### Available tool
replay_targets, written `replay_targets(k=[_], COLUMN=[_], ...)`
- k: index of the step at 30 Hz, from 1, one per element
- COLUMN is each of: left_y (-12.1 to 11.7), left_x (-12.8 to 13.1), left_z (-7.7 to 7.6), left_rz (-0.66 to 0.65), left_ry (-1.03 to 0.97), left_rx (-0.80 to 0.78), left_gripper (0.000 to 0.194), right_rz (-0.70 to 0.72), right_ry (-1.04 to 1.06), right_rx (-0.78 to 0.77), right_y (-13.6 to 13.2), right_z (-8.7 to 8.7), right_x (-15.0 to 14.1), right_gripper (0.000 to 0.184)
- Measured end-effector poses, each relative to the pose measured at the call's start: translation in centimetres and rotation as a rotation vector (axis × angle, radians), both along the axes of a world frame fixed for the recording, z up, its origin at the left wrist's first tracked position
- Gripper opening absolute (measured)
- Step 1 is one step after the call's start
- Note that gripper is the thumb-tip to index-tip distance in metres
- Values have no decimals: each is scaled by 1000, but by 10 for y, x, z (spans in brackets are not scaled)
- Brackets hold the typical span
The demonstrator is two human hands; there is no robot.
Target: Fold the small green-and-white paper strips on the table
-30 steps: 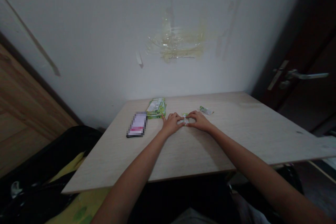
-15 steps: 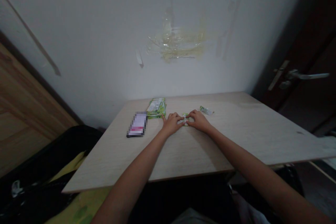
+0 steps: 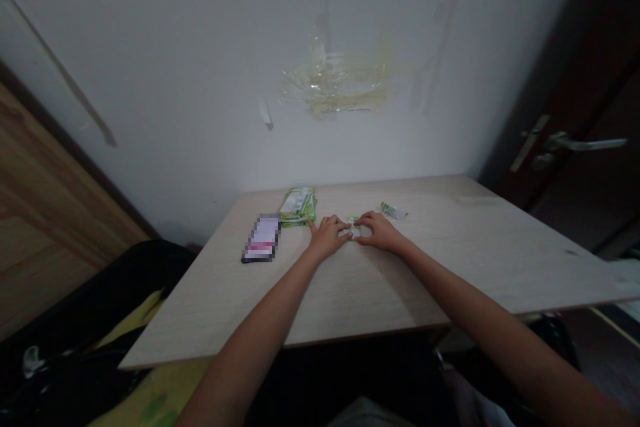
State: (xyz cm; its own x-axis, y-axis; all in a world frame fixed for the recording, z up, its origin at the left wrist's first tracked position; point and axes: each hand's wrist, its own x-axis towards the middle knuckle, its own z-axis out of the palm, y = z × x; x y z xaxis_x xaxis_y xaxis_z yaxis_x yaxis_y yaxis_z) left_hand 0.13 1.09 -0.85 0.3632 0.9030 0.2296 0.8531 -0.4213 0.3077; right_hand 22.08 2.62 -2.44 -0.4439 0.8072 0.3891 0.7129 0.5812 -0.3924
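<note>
Between my hands, on the light wooden table, lies a small green-and-white packet (image 3: 354, 232), flat or folded; I cannot tell which. My left hand (image 3: 329, 235) pinches its left side with thumb and forefinger, the little finger spread toward a pile of similar packets. On the other side, my right hand (image 3: 380, 231) grips the packet's right edge with curled fingers. The packet pile (image 3: 297, 205) sits just beyond and left of my left hand. A rolled or folded green-and-white packet (image 3: 394, 211) rests behind my right hand.
A phone (image 3: 262, 238) with a blurred screen lies left of my hands. The table (image 3: 350, 300) meets a white wall (image 3: 200, 80) with yellowed tape. A dark door with a metal handle (image 3: 585, 144) stands at right, and black and yellow cloth hangs at lower left.
My right hand's fingers have shifted very slightly on the packet, showing a little more of it. My left hand and the other things have stayed in place.
</note>
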Motion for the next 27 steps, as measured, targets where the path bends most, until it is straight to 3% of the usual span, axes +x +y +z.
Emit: replay_targets(k=[5,11,27], left_y=[0,-2,-2], left_x=[0,1,-3], left_z=[-1,1,3], left_rz=[-11,-12,-53], left_ry=[-16,15,-20], left_rx=[17,10,-10], left_gripper=[35,35,34], right_rz=[24,82,-5], right_ry=[34,152,120], right_rx=[-6,-9,-22], right_y=[-1,5,8], right_z=[0,-3,-2], right_x=[2,6,5], right_gripper=[41,17,16])
